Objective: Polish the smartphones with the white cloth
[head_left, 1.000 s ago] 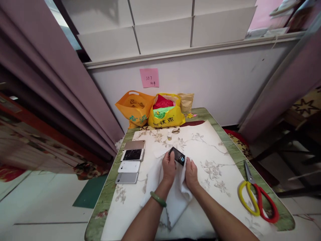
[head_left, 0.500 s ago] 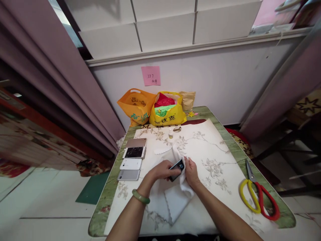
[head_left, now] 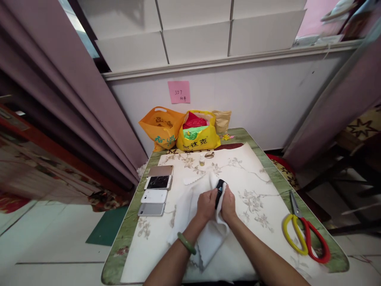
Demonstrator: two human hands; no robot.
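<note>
Above the middle of the table my left hand, with a green bangle at its wrist, is closed on a dark phone. The phone is tilted on edge, and its camera end shows at the top. My right hand grips a white cloth and presses a fold of it against the phone's right side. The cloth drapes below both hands onto the floral table cover. Much of the phone is hidden by fingers and cloth.
Several phones, among them a black-screened one, lie in a column at left. Scissors with yellow and red handles lie at right. An orange bag, a yellow bag, a small bottle and glasses are farther back.
My left hand has moved right and closed in beside my right hand. The phone has turned more upright, and more of it is covered by the fingers and cloth.
</note>
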